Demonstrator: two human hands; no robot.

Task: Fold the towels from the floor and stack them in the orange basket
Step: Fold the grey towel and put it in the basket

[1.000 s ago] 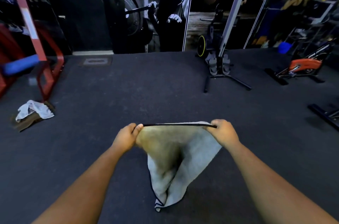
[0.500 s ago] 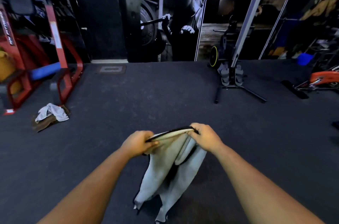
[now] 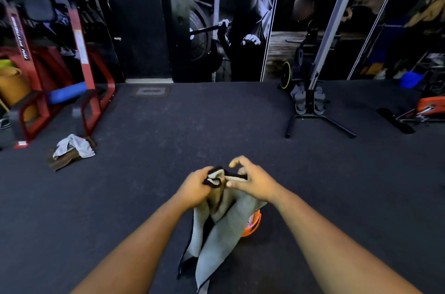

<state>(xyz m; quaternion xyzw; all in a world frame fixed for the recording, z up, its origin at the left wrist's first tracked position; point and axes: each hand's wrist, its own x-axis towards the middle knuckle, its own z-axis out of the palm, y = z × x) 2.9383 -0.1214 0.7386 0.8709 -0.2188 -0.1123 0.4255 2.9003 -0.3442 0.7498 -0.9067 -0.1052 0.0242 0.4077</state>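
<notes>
Pale grey terry towel with a thin black hem, held up in the air over the dark speckled rubber floor, top edge bunched, the rest hanging in loose folds between the forearms. Left hand curled tight round the gathered top corner, hem looping out above the knuckles. Right hand just beside it, thumb and a finger nipping the black hem; index finger lifted clear, remaining fingers half bent. The two hands nearly touch. Orange plastic basket on the floor directly behind the hanging cloth, only a curved slice of its rim showing at the towel's right edge. Well off to the left, a crumpled heap of grey and brown towels lies by the foot of a red steel gym frame. Black rowing machine stand far right by the mural wall.
</notes>
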